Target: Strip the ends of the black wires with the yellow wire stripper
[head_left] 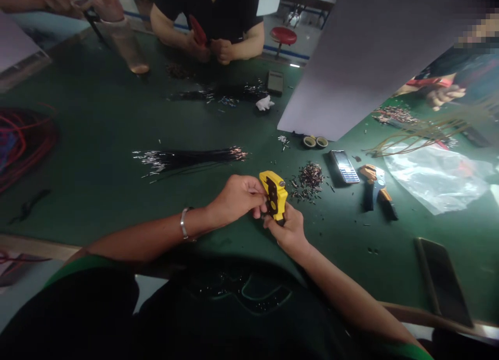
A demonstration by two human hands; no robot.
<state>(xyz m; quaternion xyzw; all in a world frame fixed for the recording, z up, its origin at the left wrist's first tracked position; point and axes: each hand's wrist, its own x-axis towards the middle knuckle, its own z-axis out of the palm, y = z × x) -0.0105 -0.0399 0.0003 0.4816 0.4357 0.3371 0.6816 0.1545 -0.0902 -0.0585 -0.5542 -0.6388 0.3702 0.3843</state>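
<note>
My right hand [290, 229] is wrapped round the lower part of a yellow-and-black crimping tool [276, 196], which stands upright above the green table. My left hand [244, 196] is pinched close against the tool's left side; what its fingertips hold, if anything, is too small to make out. Beyond my left hand lies a bundle of black wires [191, 159], silvery at the left ends and coppery at the right. A pile of small metal terminals [311, 177] sits just right of the tool.
To the right are a keypad phone [344, 167], orange-and-black wire strippers [377, 188], a clear plastic bag [432, 175] and a smartphone [443, 279]. Two tape rolls [315, 141] lie by a white panel [343, 63]. Red wire coils [23, 146] lie left. A co-worker [210, 27] sits opposite.
</note>
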